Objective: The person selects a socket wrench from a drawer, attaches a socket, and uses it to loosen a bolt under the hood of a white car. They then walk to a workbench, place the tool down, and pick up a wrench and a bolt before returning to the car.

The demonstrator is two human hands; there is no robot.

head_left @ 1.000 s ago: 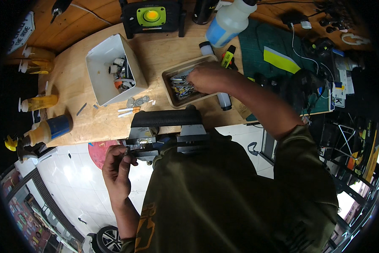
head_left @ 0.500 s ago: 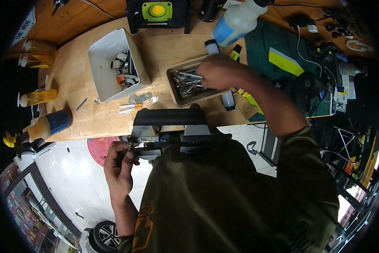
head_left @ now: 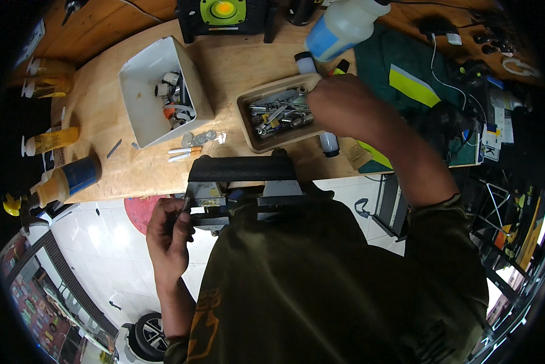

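Observation:
My left hand [head_left: 170, 233] is at the left end of a grey and black vise-like fixture [head_left: 242, 170] on the table's near edge. Its thumb and fingers pinch a thin, shiny piece [head_left: 187, 202], too small to name. My right hand [head_left: 339, 100] is over the right side of a shallow beige tray [head_left: 246, 124], its fingers curled inward and their tips hidden. Whatever they hold cannot be made out. Inside the tray lie several loose metal tools and bits [head_left: 278, 112], among them spanner-like pieces.
Left of the tray stands a white bin [head_left: 140, 100] holding assorted parts. Coins [head_left: 198, 139] and cigarettes [head_left: 184, 153] lie before it. A large white bottle [head_left: 345, 30] and work light [head_left: 224, 12] stand behind. Spray bottles [head_left: 72, 181] line the left; a green mat [head_left: 381, 60] covers the right.
My right hand has moved right, from inside the tray to its right side, uncovering more of the tools. My left hand stays by the fixture, having shifted slightly.

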